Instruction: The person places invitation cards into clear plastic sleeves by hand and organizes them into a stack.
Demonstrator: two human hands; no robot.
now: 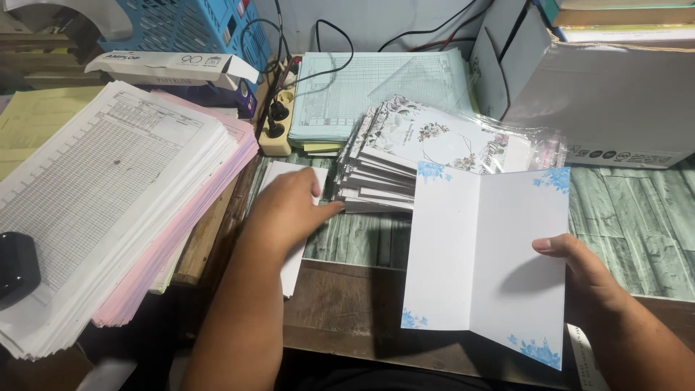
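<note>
My right hand (579,268) holds an opened white folded card (485,261) with blue flower corners by its right edge, thumb on the inside face. My left hand (289,210) rests palm down on a white sheet (293,268) lying on the table, its fingertips touching the side of a slanted stack of floral printed cards (405,159). The top card of that stack shows a flower wreath design. The open card hides the front right part of the stack.
A thick pile of white gridded and pink sheets (123,195) lies at the left with a black object (16,268) on it. Behind are pale green forms (376,87), a power strip (279,119), a blue basket (188,25), a small white carton (166,66) and a grey box (601,94).
</note>
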